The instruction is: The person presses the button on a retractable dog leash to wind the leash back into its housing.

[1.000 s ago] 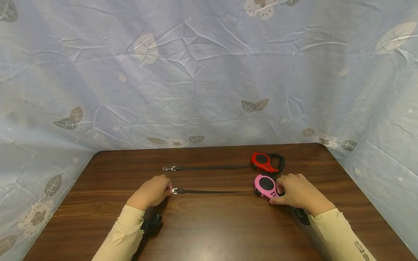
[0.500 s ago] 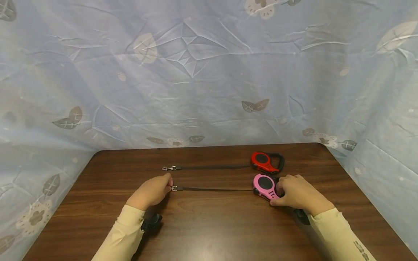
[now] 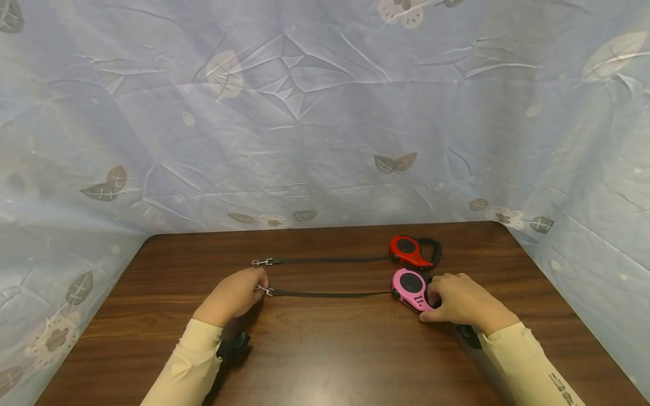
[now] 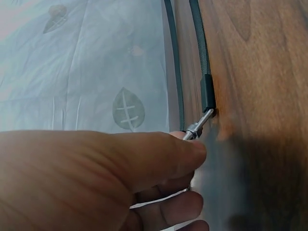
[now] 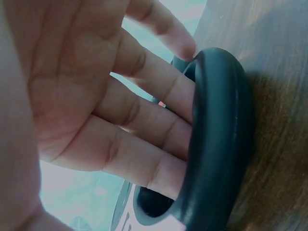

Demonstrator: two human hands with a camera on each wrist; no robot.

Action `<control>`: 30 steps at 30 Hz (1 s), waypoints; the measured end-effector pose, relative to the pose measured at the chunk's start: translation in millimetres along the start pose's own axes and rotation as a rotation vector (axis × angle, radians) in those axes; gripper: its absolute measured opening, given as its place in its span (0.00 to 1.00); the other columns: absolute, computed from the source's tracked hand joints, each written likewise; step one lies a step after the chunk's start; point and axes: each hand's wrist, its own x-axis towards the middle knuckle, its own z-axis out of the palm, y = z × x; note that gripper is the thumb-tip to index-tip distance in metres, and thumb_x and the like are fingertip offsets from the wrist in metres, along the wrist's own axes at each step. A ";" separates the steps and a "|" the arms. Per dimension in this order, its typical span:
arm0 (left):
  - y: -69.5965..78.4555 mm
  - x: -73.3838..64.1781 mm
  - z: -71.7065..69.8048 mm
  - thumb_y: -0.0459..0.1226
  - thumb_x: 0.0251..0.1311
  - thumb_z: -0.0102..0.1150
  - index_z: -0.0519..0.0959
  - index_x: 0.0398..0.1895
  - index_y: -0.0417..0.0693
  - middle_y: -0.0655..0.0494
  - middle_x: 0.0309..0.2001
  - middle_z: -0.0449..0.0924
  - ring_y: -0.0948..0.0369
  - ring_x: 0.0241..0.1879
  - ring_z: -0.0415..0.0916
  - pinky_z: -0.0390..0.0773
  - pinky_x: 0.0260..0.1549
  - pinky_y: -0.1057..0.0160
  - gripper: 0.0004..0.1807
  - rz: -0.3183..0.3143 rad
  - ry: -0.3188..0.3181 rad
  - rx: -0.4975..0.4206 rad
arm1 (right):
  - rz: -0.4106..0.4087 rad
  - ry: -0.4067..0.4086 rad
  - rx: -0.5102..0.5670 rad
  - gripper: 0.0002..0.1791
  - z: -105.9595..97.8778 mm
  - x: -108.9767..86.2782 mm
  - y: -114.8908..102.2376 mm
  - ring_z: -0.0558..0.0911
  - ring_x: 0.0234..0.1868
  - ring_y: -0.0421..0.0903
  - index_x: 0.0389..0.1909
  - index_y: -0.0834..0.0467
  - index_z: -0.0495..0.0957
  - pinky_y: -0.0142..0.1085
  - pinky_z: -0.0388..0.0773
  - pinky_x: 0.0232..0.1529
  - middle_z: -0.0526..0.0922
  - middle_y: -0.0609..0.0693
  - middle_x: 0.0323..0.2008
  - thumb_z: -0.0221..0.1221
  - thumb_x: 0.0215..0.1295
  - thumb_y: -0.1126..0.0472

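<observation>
Left hand (image 3: 232,298) pinched clip (image 3: 265,290) of pink leash (image 3: 410,283).
Right hand (image 3: 463,303) hooked fingers through its handle (image 5: 219,130); a red leash (image 3: 408,249) lay beyond.

On the worktop (image 3: 325,349), at right, the rear leash case (image 3: 408,251) lay behind the front leash case (image 3: 410,284); the rear strap (image 3: 332,260) ran left from the one, the front strap (image 3: 330,295) from the other; the rear clip (image 3: 263,262) lay behind the front clip (image 3: 264,290) at the left ends; the left grip (image 3: 236,296) was on the front clip, the right grip (image 3: 467,299) on the front handle (image 5: 219,134); cloth (image 3: 325,141) hung behind the worktop.
</observation>
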 end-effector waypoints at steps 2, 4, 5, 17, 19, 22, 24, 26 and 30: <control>-0.2 -0.1 -0.7 0.29 0.63 0.67 0.78 0.35 0.50 0.57 0.35 0.81 0.59 0.37 0.79 0.81 0.40 0.52 0.08 0.003 0.007 0.004 | -0.002 0.005 -0.002 0.21 0.5 0.5 0.1 0.69 0.32 0.39 0.24 0.46 0.78 0.53 0.69 0.49 0.72 0.37 0.27 0.75 0.51 0.37; -0.1 -0.3 -1.5 0.29 0.62 0.68 0.78 0.34 0.51 0.57 0.36 0.82 0.58 0.37 0.80 0.81 0.40 0.51 0.08 0.007 0.019 0.007 | -0.005 0.013 -0.002 0.21 1.5 1.0 0.3 0.69 0.32 0.39 0.24 0.46 0.78 0.55 0.68 0.51 0.72 0.37 0.26 0.76 0.51 0.38; 0.1 -0.5 -2.1 0.30 0.61 0.69 0.79 0.33 0.51 0.57 0.36 0.82 0.58 0.37 0.81 0.81 0.40 0.51 0.08 0.007 0.023 0.007 | -0.007 0.016 -0.002 0.20 2.1 1.2 0.3 0.68 0.32 0.39 0.23 0.46 0.77 0.56 0.68 0.51 0.71 0.37 0.26 0.76 0.51 0.39; -2.8 3.7 -3.9 0.36 0.60 0.72 0.84 0.33 0.53 0.58 0.35 0.86 0.54 0.37 0.84 0.82 0.38 0.45 0.04 -0.068 0.042 0.038 | -0.048 0.039 0.021 0.21 5.3 3.2 1.0 0.65 0.31 0.40 0.19 0.45 0.73 0.44 0.62 0.43 0.67 0.38 0.23 0.75 0.54 0.43; -3.4 3.6 -4.0 0.36 0.60 0.72 0.85 0.33 0.52 0.58 0.34 0.86 0.54 0.36 0.83 0.82 0.38 0.45 0.04 -0.076 0.040 0.037 | -0.043 0.031 0.030 0.21 5.8 3.3 1.4 0.65 0.30 0.40 0.20 0.45 0.73 0.41 0.62 0.40 0.67 0.38 0.24 0.75 0.54 0.43; -3.8 3.2 -4.0 0.36 0.59 0.72 0.85 0.33 0.52 0.58 0.33 0.85 0.55 0.35 0.83 0.81 0.37 0.45 0.04 -0.093 0.034 0.028 | -0.040 0.016 0.050 0.19 6.0 3.3 1.4 0.67 0.30 0.38 0.22 0.45 0.75 0.37 0.65 0.36 0.69 0.37 0.25 0.75 0.54 0.43; -4.2 3.0 -4.0 0.36 0.59 0.72 0.84 0.33 0.52 0.59 0.32 0.85 0.56 0.34 0.82 0.81 0.37 0.45 0.04 -0.097 0.032 0.025 | -0.039 0.009 0.061 0.18 6.1 3.6 1.4 0.67 0.30 0.38 0.24 0.45 0.76 0.35 0.67 0.34 0.70 0.37 0.26 0.75 0.54 0.43; -4.5 3.1 -4.0 0.36 0.59 0.72 0.84 0.32 0.52 0.59 0.32 0.84 0.57 0.34 0.82 0.81 0.36 0.45 0.04 -0.100 0.031 0.022 | -0.044 0.007 0.069 0.17 6.1 3.8 1.4 0.68 0.29 0.37 0.25 0.45 0.77 0.35 0.68 0.33 0.71 0.37 0.26 0.75 0.55 0.44; -4.4 3.5 -4.7 0.37 0.60 0.72 0.84 0.32 0.53 0.60 0.31 0.84 0.58 0.32 0.80 0.81 0.35 0.46 0.04 -0.106 0.029 0.015 | -0.051 0.018 0.067 0.17 6.1 3.9 1.5 0.67 0.28 0.37 0.24 0.45 0.76 0.34 0.67 0.32 0.70 0.37 0.26 0.75 0.55 0.44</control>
